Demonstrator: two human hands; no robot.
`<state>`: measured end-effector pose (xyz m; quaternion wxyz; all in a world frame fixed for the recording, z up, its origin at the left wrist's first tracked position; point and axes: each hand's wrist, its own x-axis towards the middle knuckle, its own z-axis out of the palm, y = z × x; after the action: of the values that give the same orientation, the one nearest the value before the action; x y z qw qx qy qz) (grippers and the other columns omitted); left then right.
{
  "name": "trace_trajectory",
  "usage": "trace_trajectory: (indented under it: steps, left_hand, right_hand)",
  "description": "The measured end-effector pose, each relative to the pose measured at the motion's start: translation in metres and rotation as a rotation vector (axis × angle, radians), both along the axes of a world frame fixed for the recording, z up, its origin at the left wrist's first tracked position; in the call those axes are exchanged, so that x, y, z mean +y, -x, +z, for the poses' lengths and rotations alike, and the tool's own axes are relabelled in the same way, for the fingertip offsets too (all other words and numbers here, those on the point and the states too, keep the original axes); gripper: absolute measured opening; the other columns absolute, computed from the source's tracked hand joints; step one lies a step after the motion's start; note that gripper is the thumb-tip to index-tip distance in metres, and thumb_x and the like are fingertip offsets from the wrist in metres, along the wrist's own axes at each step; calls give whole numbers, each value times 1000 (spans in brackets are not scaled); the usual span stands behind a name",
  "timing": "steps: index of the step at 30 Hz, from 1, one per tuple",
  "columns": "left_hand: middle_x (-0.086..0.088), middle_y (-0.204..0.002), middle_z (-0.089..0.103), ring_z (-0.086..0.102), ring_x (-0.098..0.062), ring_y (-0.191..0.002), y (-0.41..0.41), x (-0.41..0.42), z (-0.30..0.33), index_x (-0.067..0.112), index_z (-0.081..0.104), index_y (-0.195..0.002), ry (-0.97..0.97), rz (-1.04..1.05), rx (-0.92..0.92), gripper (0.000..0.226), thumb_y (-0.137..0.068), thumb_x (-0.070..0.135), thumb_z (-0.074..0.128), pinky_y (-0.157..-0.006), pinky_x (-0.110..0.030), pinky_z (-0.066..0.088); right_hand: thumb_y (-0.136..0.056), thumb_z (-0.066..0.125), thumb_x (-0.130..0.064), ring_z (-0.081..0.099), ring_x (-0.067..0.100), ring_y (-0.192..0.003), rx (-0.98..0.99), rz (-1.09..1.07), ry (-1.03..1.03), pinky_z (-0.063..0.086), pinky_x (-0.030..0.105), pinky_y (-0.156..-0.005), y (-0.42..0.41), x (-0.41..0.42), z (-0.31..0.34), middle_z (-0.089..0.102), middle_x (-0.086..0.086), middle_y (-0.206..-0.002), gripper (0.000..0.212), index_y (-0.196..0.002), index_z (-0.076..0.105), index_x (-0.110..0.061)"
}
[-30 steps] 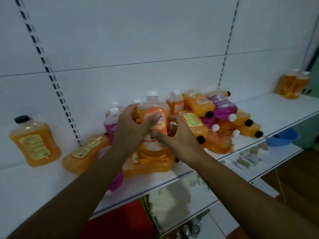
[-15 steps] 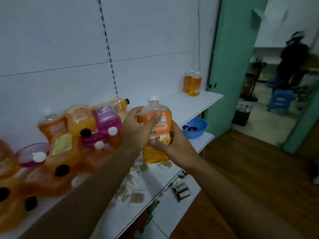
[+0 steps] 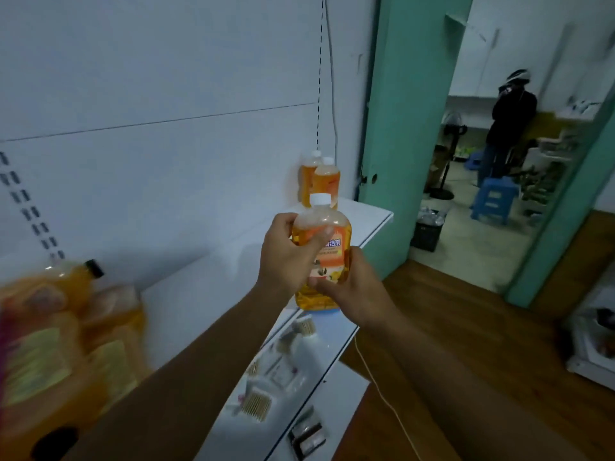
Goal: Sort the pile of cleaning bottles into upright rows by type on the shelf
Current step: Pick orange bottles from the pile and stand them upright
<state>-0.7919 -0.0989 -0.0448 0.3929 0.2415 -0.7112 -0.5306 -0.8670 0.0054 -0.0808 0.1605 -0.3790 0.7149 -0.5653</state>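
I hold an orange bottle with a white cap upright in both hands, above the front edge of the white shelf. My left hand grips its upper body from the left. My right hand holds its lower part from the right. Two matching orange bottles with white caps stand upright at the shelf's far right end against the wall. The blurred pile of orange bottles with black caps lies at the lower left.
A lower shelf below my hands carries small packets. A green door frame stands just right of the shelf end. Beyond the doorway are a person and a blue stool. Wooden floor lies at right.
I lifted the white-capped orange bottle off the pile and carried it rightward along the shelf. My view swung right, so the pile slid to the left edge and the two standing bottles came near.
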Motion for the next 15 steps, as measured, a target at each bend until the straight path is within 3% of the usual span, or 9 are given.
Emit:
trace_trajectory:
  steps: [7,11,15]
  left_hand:
    - [4,-114,61,63,-14,-99,114,-57,-6,20,53,-120,102,63,-68,50,-80,41,74,-83,-32,57]
    - [3,-118,61,59,-14,-101,176,-87,-20,19,54,-124,113,182,-120,56,-78,43,75,-86,-31,54]
    - [3,-117,61,59,-14,-102,223,-108,-34,21,56,-123,123,282,-171,56,-76,45,76,-86,-31,55]
  right_hand:
    - [-78,79,-30,60,10,-98,75,-14,-36,50,26,-84,124,-62,-9,62,-8,-111,49,-114,45,-30]
    - [-78,79,-26,59,1,-87,74,93,-38,46,15,-73,198,-94,-15,59,-19,-97,44,-105,47,-37]
    - [-77,80,-12,60,3,-89,-21,191,-56,49,10,-76,256,-125,-27,58,-18,-95,42,-97,51,-35]
